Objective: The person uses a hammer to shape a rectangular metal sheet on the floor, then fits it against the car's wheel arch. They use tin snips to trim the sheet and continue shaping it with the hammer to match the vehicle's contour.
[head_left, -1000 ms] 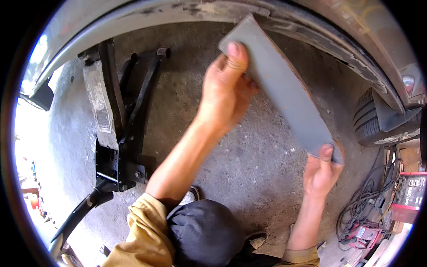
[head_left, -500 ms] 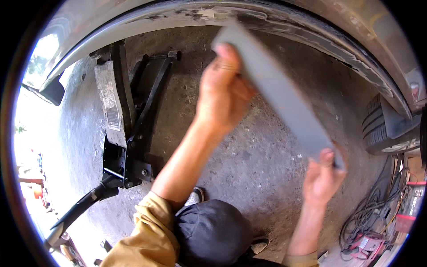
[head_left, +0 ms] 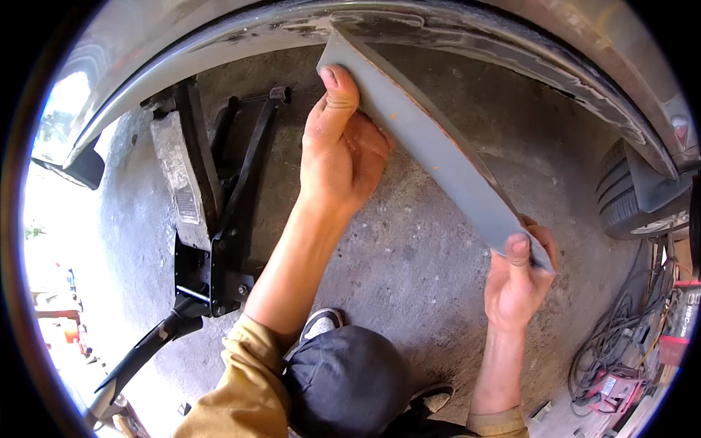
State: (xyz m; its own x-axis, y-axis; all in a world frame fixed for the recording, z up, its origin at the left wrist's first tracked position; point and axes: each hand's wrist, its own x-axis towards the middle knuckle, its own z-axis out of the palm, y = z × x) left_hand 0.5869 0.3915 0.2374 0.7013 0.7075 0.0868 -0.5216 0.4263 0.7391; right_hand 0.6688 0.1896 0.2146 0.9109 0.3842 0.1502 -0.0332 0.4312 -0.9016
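A long grey sheet-metal strip (head_left: 438,157) with a bent edge and rusty spots slants across the middle, its far end by the car's sill. My left hand (head_left: 339,150) grips it near that far end, thumb on the grey face and fingers behind. At the lower right end, my right hand (head_left: 517,283) is closed round it, thumb on top. Above runs the sill (head_left: 281,36) of a car, its paint worn and dark in patches. Whether the strip's tip touches the sill I cannot tell.
A floor jack (head_left: 179,171) with a long handle (head_left: 139,358) stands left of my left arm. A tyre (head_left: 621,193) is at the right. Below it lie coiled cables (head_left: 602,332) and a red machine (head_left: 617,390). My shoe (head_left: 321,321) is on the concrete floor (head_left: 409,255).
Both hands have shifted a little left with the strip, and its upper end moved left along the sill. The strip has turned, so its rusty bent edge shows more.
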